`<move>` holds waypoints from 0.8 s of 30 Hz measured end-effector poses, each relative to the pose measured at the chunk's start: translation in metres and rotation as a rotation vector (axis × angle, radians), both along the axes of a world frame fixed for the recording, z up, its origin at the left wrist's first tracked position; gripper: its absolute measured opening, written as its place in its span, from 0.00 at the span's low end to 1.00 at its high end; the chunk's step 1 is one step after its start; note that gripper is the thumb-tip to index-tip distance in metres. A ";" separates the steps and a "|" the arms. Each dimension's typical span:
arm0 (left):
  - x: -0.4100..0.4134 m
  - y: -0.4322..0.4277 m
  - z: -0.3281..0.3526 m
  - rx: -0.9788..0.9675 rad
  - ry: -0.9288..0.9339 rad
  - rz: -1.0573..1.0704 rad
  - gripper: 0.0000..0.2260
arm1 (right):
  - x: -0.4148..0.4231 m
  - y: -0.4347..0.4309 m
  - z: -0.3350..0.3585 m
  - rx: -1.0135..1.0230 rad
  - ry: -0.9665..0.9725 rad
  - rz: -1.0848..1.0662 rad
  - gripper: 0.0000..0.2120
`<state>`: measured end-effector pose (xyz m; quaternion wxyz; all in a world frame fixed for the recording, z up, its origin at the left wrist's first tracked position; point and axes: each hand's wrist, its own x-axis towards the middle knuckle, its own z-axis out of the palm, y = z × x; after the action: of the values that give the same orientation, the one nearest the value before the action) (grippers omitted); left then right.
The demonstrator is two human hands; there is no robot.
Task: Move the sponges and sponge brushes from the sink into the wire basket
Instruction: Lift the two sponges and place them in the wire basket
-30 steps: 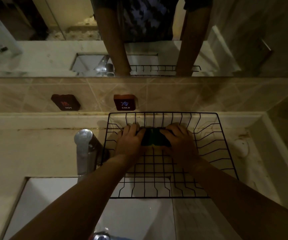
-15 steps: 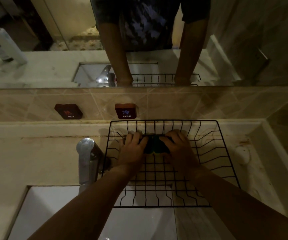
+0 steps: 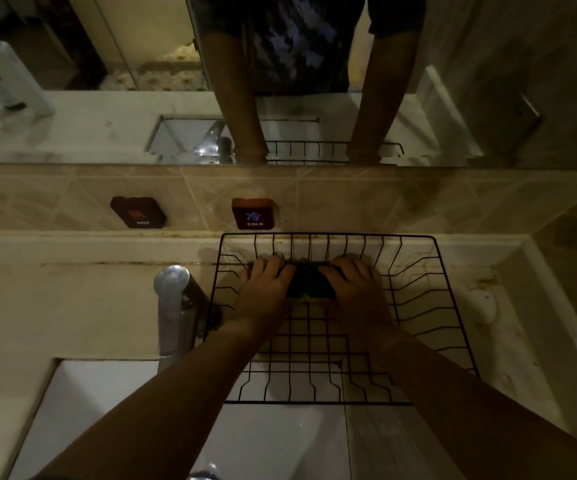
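Now I see both hands down inside the wire basket (image 3: 429, 306), near its far wall. The left hand (image 3: 266, 289) and the right hand (image 3: 356, 292) press in from either side on a dark green sponge (image 3: 309, 284) with a yellowish underside, and the fingers (image 3: 280, 268) of both curl over its top, grasping it between them. The sponge sits at the basket's bottom grid, close to the back wires; whether it fully rests there I cannot tell. The basket stands on the pale tabletop (image 3: 72, 299), its near edge reaching over the white sink (image 3: 113, 403). Just left of the basket stands a chrome faucet (image 3: 172, 306), its spout pointing toward the sink. On the tiled wall behind are two dark plaques, one marked HOT (image 3: 138, 212) and one marked COLD (image 3: 254, 213). Above them a mirror (image 3: 72, 126) reflects my forearms and the basket's rim.
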<state>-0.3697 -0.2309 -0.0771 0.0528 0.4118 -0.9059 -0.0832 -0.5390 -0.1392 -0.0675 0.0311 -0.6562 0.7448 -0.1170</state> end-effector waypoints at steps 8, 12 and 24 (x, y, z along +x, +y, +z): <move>0.002 -0.001 0.013 0.156 -0.082 -0.026 0.30 | 0.003 0.006 0.012 0.133 0.000 -0.005 0.30; 0.014 0.007 0.033 0.234 -0.028 -0.034 0.29 | 0.007 0.016 0.018 0.222 -0.043 -0.008 0.30; 0.075 0.064 0.106 0.301 0.118 -0.062 0.19 | 0.073 0.059 0.086 0.213 -0.265 -0.091 0.16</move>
<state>-0.2947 -0.1673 0.0293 0.0411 0.3812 -0.8908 -0.2439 -0.4664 -0.0801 0.0186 0.1927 -0.5936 0.7714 -0.1242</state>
